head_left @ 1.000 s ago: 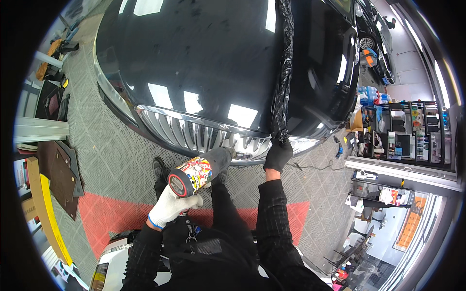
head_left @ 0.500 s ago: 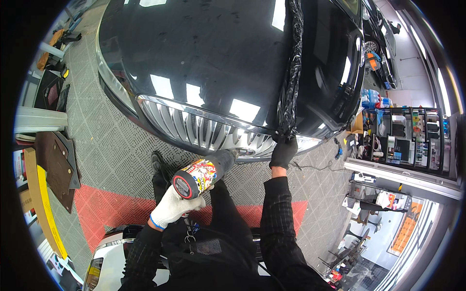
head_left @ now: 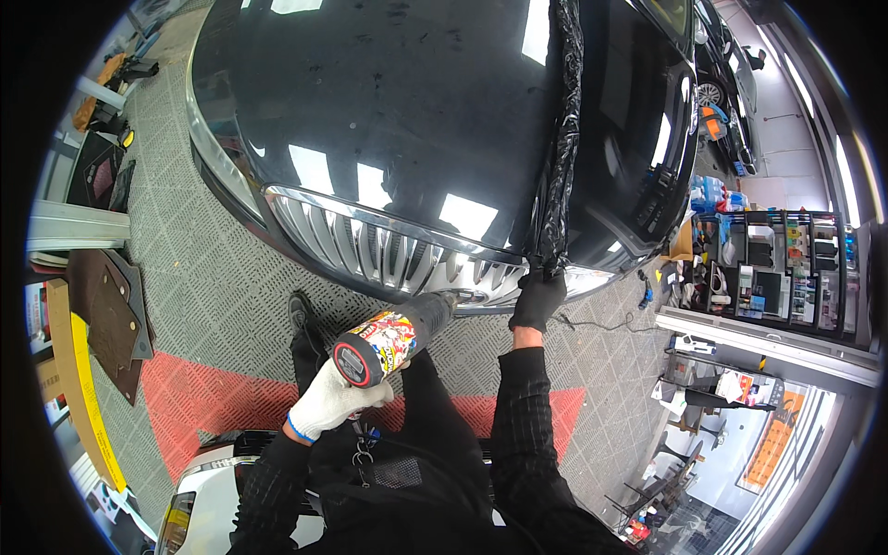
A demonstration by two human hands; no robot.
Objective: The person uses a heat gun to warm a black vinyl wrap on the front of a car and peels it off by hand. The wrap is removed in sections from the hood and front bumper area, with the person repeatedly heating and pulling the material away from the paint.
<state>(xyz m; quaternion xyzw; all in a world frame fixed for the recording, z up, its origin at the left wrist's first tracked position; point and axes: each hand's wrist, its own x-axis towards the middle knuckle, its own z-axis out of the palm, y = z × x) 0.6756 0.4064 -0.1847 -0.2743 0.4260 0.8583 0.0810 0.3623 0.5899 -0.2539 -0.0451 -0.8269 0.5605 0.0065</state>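
my left fingers [head_left: 375,396]: gloved in white and curled closed round the heat gun [head_left: 393,335], whose handle my glove mostly hides.
my right fingers [head_left: 540,289]: gloved in black, pinched shut on the near end of the bunched black film [head_left: 561,176].
heat gun: held tilted in front of me, its sticker-covered body near and left, its dark nozzle [head_left: 450,300] pointing far and right, just beside the grille; i cannot tell if the two touch.
black film: a wrinkled, glossy rope of it, running from my right fingers across the hood [head_left: 388,120] toward the far side.
grille [head_left: 370,245]: chrome, with upright bars, along the near edge of the hood, left of my right fingers.
hood: black and shiny, with bright reflections, stretching away on both sides of the film.
sleeves: my dark, faintly lined right sleeve [head_left: 524,407] and my left one [head_left: 273,486] come in from the near edge.
floor [head_left: 213,250]: grey and patterned, with a red band [head_left: 222,398] near me.
left side: brown mats [head_left: 106,319].
right side: a dark cable [head_left: 629,326] on the floor, then a loaded shelf [head_left: 795,307].
far right: another dark car [head_left: 721,88].
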